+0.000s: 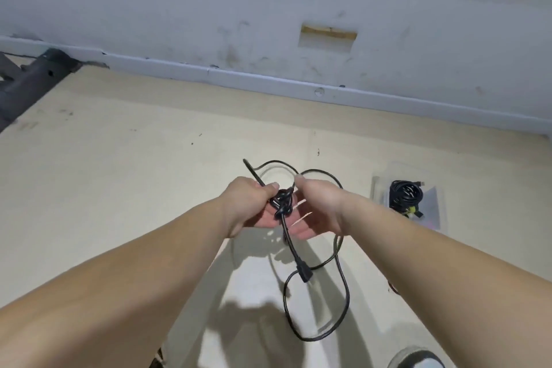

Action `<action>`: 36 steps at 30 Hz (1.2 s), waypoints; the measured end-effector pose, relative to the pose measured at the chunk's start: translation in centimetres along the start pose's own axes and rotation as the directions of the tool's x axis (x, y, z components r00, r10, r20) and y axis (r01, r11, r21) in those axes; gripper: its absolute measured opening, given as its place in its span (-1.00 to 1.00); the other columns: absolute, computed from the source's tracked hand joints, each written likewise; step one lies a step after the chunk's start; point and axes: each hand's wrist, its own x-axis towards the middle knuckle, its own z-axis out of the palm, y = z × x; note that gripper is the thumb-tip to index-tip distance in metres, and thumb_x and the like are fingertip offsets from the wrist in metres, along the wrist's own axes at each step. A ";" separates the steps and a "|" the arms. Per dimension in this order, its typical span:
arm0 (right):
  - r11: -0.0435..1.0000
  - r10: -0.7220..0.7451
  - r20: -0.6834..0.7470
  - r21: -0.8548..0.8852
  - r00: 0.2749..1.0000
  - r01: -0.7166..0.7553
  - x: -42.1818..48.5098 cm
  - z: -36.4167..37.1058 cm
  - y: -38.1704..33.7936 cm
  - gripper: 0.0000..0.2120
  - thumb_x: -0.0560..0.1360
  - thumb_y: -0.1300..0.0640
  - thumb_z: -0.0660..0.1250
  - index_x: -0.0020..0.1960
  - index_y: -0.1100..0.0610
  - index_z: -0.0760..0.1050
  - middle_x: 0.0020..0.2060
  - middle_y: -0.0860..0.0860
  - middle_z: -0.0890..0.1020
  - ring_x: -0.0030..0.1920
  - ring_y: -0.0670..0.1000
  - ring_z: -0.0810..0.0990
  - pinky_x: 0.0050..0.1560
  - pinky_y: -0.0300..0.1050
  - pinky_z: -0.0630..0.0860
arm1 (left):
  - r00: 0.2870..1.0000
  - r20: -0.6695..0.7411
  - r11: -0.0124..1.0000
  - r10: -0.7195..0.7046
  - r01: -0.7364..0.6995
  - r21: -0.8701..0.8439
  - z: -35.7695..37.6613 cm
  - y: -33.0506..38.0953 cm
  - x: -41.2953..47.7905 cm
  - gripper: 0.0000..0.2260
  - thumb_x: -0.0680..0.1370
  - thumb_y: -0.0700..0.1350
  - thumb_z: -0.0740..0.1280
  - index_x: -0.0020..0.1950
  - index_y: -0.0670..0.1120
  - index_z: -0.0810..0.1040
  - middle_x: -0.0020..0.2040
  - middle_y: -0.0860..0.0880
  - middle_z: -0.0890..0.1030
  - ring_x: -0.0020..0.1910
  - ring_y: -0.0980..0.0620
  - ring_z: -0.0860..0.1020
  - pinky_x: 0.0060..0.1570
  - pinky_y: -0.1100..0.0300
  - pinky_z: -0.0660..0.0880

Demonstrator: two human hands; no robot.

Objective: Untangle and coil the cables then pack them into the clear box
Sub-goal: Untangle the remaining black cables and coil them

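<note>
A black power cable (340, 293) hangs in loose loops in front of me, tied in a knot (282, 203) between my hands. My left hand (249, 203) grips the cable just left of the knot, thumb on top. My right hand (318, 206) pinches a strand on the knot's right side. The cable's plug (304, 270) dangles below the knot. The clear box (433, 203) lies on the floor to the right and holds a coiled black cable (404, 193).
I stand over a beige floor (134, 173) that meets a white scuffed wall (268, 24) at a skirting board. A dark metal frame (33, 81) sits at the far left. A shoe (418, 358) shows at the bottom right.
</note>
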 end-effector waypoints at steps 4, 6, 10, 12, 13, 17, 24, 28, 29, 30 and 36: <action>0.987 -0.070 0.049 -0.138 0.996 0.077 -6.8 -0.5 -3.4 -0.57 0.68 -0.21 0.12 0.06 0.14 0.51 -0.20 0.12 0.61 -0.36 0.08 0.62 -0.24 -0.06 0.59 | 0.996 -0.034 0.996 0.076 -0.074 0.056 -0.4 3.4 -5.1 -0.71 0.70 0.01 0.29 -0.06 -0.20 0.52 -0.43 -0.12 0.67 -0.44 -0.06 0.69 -0.49 0.17 0.60; 0.970 -0.132 0.061 -0.199 0.989 0.141 -10.2 0.2 -4.2 -0.80 0.67 0.00 0.26 0.06 0.13 0.52 -0.11 0.12 0.55 -0.33 0.04 0.61 -0.16 0.00 0.63 | 0.994 -0.041 0.993 0.105 -0.103 0.054 -0.5 5.0 -7.9 -0.70 0.70 0.02 0.29 -0.03 -0.21 0.53 -0.41 -0.13 0.68 -0.42 -0.07 0.70 -0.47 0.16 0.62; 0.943 -0.309 -0.108 -0.164 0.945 0.289 -15.7 1.4 -4.7 -0.81 0.59 0.38 0.18 0.05 0.15 0.49 -0.13 0.13 0.52 -0.35 0.05 0.57 -0.21 0.01 0.63 | 0.992 0.013 0.982 0.125 -0.125 0.138 -0.6 7.6 -13.8 -0.63 0.70 0.08 0.27 0.01 -0.25 0.51 -0.29 -0.21 0.69 -0.40 -0.11 0.70 -0.43 0.12 0.63; 0.902 -0.394 -0.201 -0.271 0.897 0.335 -18.1 1.3 -4.8 -0.73 0.54 0.38 0.16 0.08 0.13 0.54 -0.11 0.12 0.55 -0.36 0.04 0.58 -0.32 -0.11 0.51 | 0.987 0.027 0.956 0.157 -0.159 0.248 -1.1 8.6 -16.6 -0.60 0.71 0.10 0.22 -0.06 -0.23 0.49 -0.33 -0.23 0.68 -0.43 -0.14 0.67 -0.49 0.16 0.58; 0.881 -0.425 -0.228 -0.324 0.876 0.344 -19.2 1.1 -4.7 -0.70 0.52 0.36 0.18 0.15 0.13 0.55 -0.10 0.10 0.59 -0.36 0.03 0.58 -0.32 -0.13 0.47 | 0.977 0.026 0.933 0.211 -0.209 0.293 -1.3 9.1 -17.8 -0.62 0.71 0.09 0.22 -0.10 -0.20 0.49 -0.36 -0.21 0.67 -0.45 -0.14 0.66 -0.50 0.18 0.55; 0.819 -0.524 -0.188 -0.378 0.831 0.431 -22.0 0.1 -4.5 -0.46 0.48 0.33 0.31 0.44 0.09 0.42 -0.20 0.02 0.63 -0.35 0.02 0.55 -0.30 -0.11 0.41 | 0.723 -0.038 0.572 0.690 -0.512 0.641 -2.5 10.7 -21.2 -0.82 0.55 0.10 0.41 -0.13 0.03 0.51 -0.27 0.08 0.68 -0.27 0.05 0.65 -0.31 0.24 0.48; 0.722 -0.607 0.102 -0.344 0.788 0.601 -22.8 -0.3 -4.2 -0.44 0.53 0.44 0.33 0.47 0.10 0.41 -0.06 0.05 0.69 -0.11 0.13 0.61 0.04 0.09 0.58 | 0.782 0.294 0.633 0.550 -0.620 0.464 -2.5 8.9 -21.3 -0.74 0.52 -0.17 0.53 0.15 0.09 0.63 0.08 0.10 0.70 0.02 0.04 0.71 0.07 0.16 0.60; 0.559 -0.674 0.125 -0.558 0.728 0.613 -22.8 -1.4 -4.0 -0.66 0.54 0.14 0.47 0.28 -0.09 0.57 0.08 -0.11 0.72 0.22 -0.15 0.62 0.38 0.06 0.50 | 0.789 0.260 0.688 0.556 -0.613 0.389 -2.5 8.9 -19.9 -0.85 0.54 -0.17 0.52 0.04 0.04 0.67 -0.04 0.11 0.75 -0.01 -0.03 0.73 0.07 0.09 0.59; 0.530 -0.690 0.115 -0.592 0.715 0.607 -22.8 -1.6 -4.0 -0.64 0.52 0.09 0.50 0.27 -0.12 0.57 0.09 -0.14 0.71 0.24 -0.20 0.60 0.39 0.02 0.48 | 0.786 0.249 0.689 0.566 -0.617 0.380 -2.4 9.1 -19.6 -0.87 0.54 -0.15 0.53 0.03 0.04 0.67 -0.03 0.09 0.76 0.01 -0.06 0.73 0.12 0.03 0.60; 0.504 -0.706 0.109 -0.617 0.700 0.604 -22.7 -1.8 -4.2 -0.61 0.49 0.05 0.52 0.27 -0.16 0.57 0.09 -0.17 0.70 0.25 -0.24 0.58 0.40 -0.02 0.46 | 0.779 0.238 0.686 0.580 -0.625 0.372 -2.2 9.3 -19.3 -0.88 0.54 -0.15 0.52 0.02 0.05 0.68 -0.02 0.07 0.76 0.02 -0.07 0.72 0.17 -0.01 0.60; 0.481 -0.775 0.020 -0.629 0.632 0.610 -22.8 -4.9 -5.5 -0.87 0.55 0.06 0.47 0.08 -0.09 0.70 -0.06 -0.17 0.74 0.05 -0.21 0.67 0.23 -0.05 0.57 | 0.730 0.230 0.719 0.644 -0.680 0.146 -2.3 10.5 -18.4 -0.90 0.59 -0.25 0.44 0.02 -0.05 0.66 -0.11 -0.04 0.74 -0.15 0.08 0.69 -0.11 0.27 0.61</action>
